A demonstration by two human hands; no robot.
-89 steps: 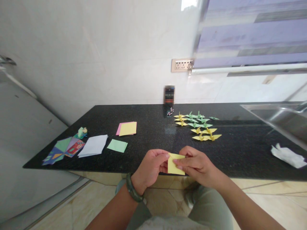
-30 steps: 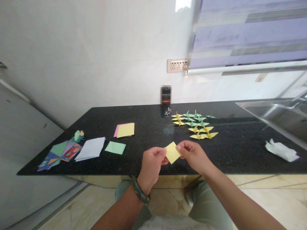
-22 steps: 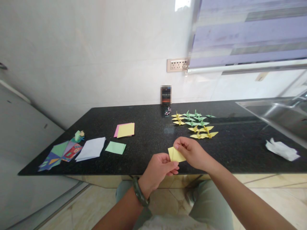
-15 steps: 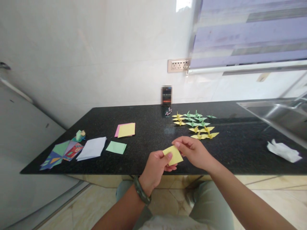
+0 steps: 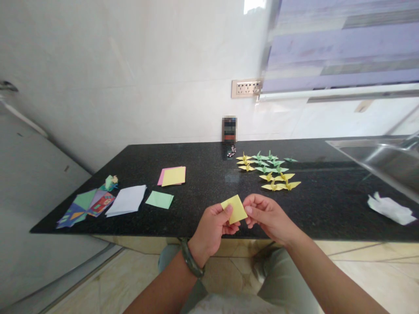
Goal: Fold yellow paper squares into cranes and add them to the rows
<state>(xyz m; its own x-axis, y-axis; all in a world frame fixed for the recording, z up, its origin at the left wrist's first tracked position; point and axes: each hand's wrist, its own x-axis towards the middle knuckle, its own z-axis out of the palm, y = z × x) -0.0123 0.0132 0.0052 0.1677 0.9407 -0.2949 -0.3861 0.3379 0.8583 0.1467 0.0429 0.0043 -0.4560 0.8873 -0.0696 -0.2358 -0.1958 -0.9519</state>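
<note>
A small square of yellow paper (image 5: 238, 210) is held up above the front of the black counter. My left hand (image 5: 214, 226) grips its left side, thumb on top and fingers underneath. At the paper's right corner, the thumb and forefinger of my right hand (image 5: 266, 216) are pinched together against the edge; the other fingers curl below. Beyond my hands stand folded paper cranes, several yellow (image 5: 276, 185) and several green (image 5: 270, 163), set out in rows.
To the left lie green paper sheets (image 5: 159, 199), yellow paper (image 5: 174, 176) over pink, white paper (image 5: 127, 200) and a colourful packet (image 5: 85, 206). A phone-like device (image 5: 229, 128) leans on the wall. A crumpled tissue (image 5: 391, 209) and a sink (image 5: 386, 157) are at right.
My right hand has slid from the paper's upper edge down to its right corner. The paper has turned a little in my left hand.
</note>
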